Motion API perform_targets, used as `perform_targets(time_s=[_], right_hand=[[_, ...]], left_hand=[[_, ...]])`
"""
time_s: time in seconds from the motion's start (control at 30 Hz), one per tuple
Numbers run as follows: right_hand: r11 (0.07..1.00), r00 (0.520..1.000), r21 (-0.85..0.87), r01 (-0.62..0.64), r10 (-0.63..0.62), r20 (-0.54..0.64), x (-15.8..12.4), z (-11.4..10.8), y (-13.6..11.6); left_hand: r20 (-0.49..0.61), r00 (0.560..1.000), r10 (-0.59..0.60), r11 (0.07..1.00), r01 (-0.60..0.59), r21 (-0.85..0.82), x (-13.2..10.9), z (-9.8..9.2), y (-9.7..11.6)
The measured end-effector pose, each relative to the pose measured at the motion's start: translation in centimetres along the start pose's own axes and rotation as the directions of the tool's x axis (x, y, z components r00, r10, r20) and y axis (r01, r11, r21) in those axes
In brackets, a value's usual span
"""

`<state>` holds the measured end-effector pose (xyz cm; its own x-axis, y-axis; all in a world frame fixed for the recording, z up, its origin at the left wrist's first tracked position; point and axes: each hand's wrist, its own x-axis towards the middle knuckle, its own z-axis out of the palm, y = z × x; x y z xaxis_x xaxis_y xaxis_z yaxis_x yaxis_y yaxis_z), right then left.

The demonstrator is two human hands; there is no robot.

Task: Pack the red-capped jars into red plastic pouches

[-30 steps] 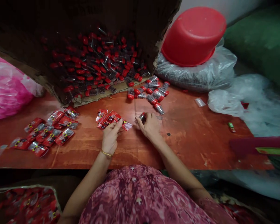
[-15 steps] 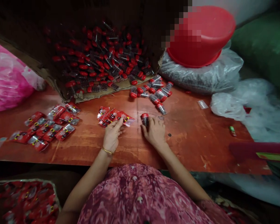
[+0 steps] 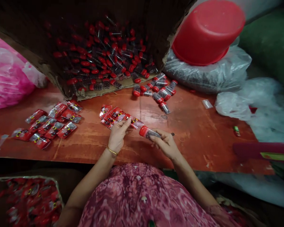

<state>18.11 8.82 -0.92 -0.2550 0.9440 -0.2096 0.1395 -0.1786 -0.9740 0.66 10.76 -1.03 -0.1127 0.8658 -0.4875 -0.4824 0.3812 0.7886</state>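
Observation:
My left hand (image 3: 118, 136) pinches a red printed plastic pouch (image 3: 136, 123) between thumb and fingers. More red pouches (image 3: 113, 115) lie on the table just beyond that hand. In my right hand (image 3: 167, 143) is a small clear bottle (image 3: 149, 132) with a red cap and dark contents, tilted with the cap toward the pouch's clear end. Cap and pouch end meet or overlap in view; I cannot tell whether the bottle is inside. To the left lies a group of filled red pouches (image 3: 54, 129). Several similar loose bottles (image 3: 165, 94) lie beyond my right hand.
A cardboard box (image 3: 104, 94) on its side holds many bottles. A red tub (image 3: 203, 37) sits upside down on a clear bag (image 3: 191, 78) at right. Pink-filled bag (image 3: 9, 82) stands left. A container of red packets (image 3: 35, 201) is below the table's edge.
My right hand has lifted the bottle off the table and tilted it, bringing its cap to the pouch. My left hand still holds the pouch, in nearly the same place.

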Motion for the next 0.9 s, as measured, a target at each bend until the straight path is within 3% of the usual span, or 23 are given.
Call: perform_targets(time_s=[0.23,0.33,0.57,0.9], right_hand=[[0.999,1.0,0.053,-0.014,0.013,0.023,0.9,0.6,0.0],[1.0,0.999,0.031,-0.003,0.002,0.035,0.9,0.9,0.4],[0.995,0.995,-0.026,0.092,-0.091,0.036,0.4,1.1,0.5],[0.997,0.998,-0.036,0.068,-0.068,0.013,0.6,1.4,0.7]], left_hand=[[0.022,0.989,0.144,0.984,-0.146,0.098,-0.1,-0.4,-0.4],[0.053,0.993,0.102,0.993,-0.105,0.057,-0.1,-0.4,-0.4],[-0.005,1.0,-0.005,1.0,0.005,-0.029,0.0,-0.8,0.1],[0.041,0.999,-0.008,0.998,0.006,0.059,-0.3,-0.6,0.1]])
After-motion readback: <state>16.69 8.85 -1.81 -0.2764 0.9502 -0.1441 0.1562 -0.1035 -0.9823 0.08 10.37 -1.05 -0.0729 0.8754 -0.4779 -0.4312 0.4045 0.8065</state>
